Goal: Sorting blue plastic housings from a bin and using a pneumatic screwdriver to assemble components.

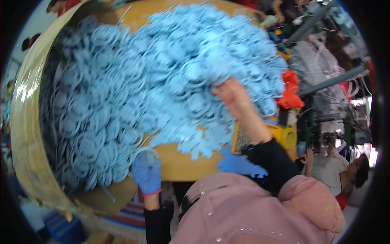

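A large heap of light blue plastic pieces [162, 53], many of them round with rings and thin strips, covers the table. My left hand [147, 173], in a blue glove, is closed at the heap's near edge on a pale blue ring-shaped piece [145, 153]. Bare and blurred by motion, my right hand [232, 96] reaches over the heap's right part. Its fingers touch or lie close to smeared light blue pieces, and whether they grip one is not clear. Flat light blue pieces [199, 142] lie between my hands.
A tall curved pale yellow wall [28, 105] bounds the heap on the left. By my right forearm are a yellow tray [280, 134] with small grains and a blue jagged-edged mat [241, 164]. Beyond lie an orange-red bag [290, 89] and grey metal bars [333, 81]. Another person [333, 171] sits at right.
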Action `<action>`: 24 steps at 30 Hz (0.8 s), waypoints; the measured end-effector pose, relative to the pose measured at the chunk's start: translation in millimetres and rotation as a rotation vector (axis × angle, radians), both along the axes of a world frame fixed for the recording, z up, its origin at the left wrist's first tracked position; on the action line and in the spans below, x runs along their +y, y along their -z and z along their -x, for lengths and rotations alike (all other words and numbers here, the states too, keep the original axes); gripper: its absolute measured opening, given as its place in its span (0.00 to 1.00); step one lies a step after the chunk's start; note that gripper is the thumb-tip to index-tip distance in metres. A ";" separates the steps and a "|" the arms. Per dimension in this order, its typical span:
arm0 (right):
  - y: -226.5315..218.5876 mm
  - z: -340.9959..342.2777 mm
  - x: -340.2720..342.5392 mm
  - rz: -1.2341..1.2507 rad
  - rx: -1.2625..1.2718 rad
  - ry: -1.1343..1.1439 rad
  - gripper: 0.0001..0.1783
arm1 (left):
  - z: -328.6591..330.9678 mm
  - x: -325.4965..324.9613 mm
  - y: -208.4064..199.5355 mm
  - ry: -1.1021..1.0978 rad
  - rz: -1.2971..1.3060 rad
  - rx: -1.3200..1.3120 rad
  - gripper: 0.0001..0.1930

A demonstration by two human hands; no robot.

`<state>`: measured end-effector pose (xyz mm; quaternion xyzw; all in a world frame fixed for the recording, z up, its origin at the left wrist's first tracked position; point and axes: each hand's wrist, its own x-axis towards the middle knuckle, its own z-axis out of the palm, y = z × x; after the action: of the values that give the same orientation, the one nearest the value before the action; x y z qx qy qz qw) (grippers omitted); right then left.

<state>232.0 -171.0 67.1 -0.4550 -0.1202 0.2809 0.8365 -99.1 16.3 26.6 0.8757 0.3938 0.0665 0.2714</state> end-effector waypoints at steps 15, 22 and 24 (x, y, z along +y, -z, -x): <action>82.2 106.0 33.2 1.066 -1.382 -0.385 0.10 | -27.3 -15.6 20.5 0.167 -0.222 0.288 0.49; 88.0 110.2 26.4 0.974 -1.298 -0.331 0.10 | -71.1 -12.0 0.9 0.001 -0.061 0.348 0.55; 79.6 110.0 26.7 1.006 -1.274 -0.372 0.13 | -77.3 -6.9 -10.9 -0.018 -0.024 0.388 0.56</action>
<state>122.0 -144.4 -12.5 -0.8190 -0.5040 0.1235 0.2449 -21.7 9.4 37.5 0.8718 0.4455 -0.0962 0.1792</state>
